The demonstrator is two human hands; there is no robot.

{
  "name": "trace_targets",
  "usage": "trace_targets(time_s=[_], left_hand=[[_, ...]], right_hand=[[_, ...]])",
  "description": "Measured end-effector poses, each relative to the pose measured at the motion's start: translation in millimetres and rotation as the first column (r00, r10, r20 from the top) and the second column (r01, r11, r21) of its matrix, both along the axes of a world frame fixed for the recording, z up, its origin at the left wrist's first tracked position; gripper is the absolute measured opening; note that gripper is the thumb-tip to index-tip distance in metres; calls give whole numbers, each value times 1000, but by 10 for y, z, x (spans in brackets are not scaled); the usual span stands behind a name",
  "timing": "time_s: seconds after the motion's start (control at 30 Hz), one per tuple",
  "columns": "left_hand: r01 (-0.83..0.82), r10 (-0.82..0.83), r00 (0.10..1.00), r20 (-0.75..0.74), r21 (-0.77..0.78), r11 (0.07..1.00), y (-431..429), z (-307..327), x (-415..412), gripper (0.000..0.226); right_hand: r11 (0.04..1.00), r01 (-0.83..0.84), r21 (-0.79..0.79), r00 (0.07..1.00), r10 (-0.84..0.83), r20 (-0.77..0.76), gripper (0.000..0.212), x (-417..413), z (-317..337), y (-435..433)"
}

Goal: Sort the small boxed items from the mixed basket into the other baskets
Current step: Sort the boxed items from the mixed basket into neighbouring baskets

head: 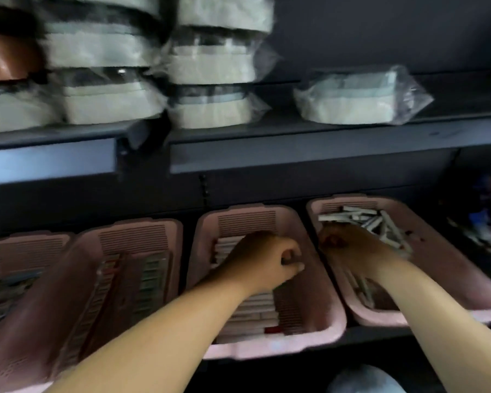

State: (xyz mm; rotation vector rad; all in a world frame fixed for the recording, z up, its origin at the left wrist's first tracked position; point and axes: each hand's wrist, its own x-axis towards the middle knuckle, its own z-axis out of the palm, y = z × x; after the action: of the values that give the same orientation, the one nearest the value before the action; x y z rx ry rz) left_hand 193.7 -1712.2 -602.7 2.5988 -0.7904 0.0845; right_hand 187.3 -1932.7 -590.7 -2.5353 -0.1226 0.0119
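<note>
**Sorting partly done, loose pile remains**

We are working along the lower shelf (380,334), where four pink baskets sit side by side at its front edge. Our right hand (349,248) is down in the mixed basket (451,268), nearest the shelf's right end, among the loose boxes (374,219) lying at all angles. It is too blurred for us to tell whether it grips one.

Our left hand (267,262) is over the middle basket (318,307) next to it, fingers curled with the thumb against them. We cannot tell if a box is pinched there.

That basket already holds a neat row (255,310) of boxes, and the two baskets (131,242) further left hold rows too. We judge the sort well begun but unfinished, since a good heap is left in the mixed basket.
</note>
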Motion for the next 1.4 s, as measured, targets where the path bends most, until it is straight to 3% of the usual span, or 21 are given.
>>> trace_targets(time_s=[0.17, 0.3, 0.43, 0.57, 0.63, 0.87, 0.97, 1.17, 1.23, 1.4], left_hand=[[157, -157, 987, -18, 21, 987, -866, -143, 58, 20], [188, -185, 982, -45, 73, 979, -1325, -202, 162, 15], [143, -108, 981, -163, 216, 966, -1637, -321, 304, 26], [182, -159, 983, -89, 457, 870, -1795, -418, 351, 47], [152, -145, 988, -58, 560, 814, -1852, -444, 350, 54], [71, -66, 997, -31, 629, 774, -1913, -496, 357, 63], [61, -51, 998, -33, 573, 817, -1897, -495, 337, 52], [61, -35, 996, -81, 353, 933, -1803, -433, 314, 34], [74, -45, 994, -95, 328, 942, -1794, -430, 311, 32], [109, -68, 988, -138, 312, 944, -1791, -412, 329, 28]], right_hand=[[955, 174, -240, 968, -210, -135, 10, -67, -58, -783], [925, 237, -296, 933, -302, -197, 30, -100, -98, -1076], [940, 158, -302, 951, -227, -209, 19, 53, -213, -1132], [966, 145, -213, 979, -172, -113, 50, 242, -389, -1075], [958, 134, -254, 984, -160, -81, 53, 267, -499, -1032], [914, 57, -402, 994, -89, -63, 43, 303, -621, -1009], [902, 72, -425, 993, -103, -49, 32, 306, -639, -984], [960, 134, -244, 987, -152, -55, 16, 285, -638, -1082], [971, 150, -185, 985, -164, -61, 9, 288, -644, -1107], [966, 241, 89, 965, -229, -131, 15, 290, -552, -1140]])
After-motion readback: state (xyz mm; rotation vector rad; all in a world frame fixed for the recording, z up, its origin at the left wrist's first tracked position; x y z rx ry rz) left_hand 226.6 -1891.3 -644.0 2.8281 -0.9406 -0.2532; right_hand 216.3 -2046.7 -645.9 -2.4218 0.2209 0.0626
